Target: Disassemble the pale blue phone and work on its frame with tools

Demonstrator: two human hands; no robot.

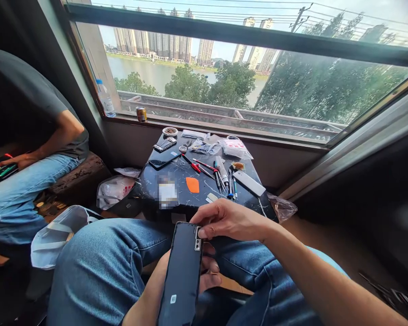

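Head view — right fingers [207, 211] pinch the dark phone [179, 267], left fingers [210, 264] wrap its side — white label [173, 299] unreadable.

The phone [182, 271] is being held before the table [209, 184]; behind that, a can [141, 115] is standing right of a bottle [105, 99].

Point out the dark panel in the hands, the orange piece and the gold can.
Dark panel [181, 271]: head view, middle of its flat face.
Orange piece [192, 185]: head view, centre of its upper face.
Gold can [141, 115]: head view, middle of its side.
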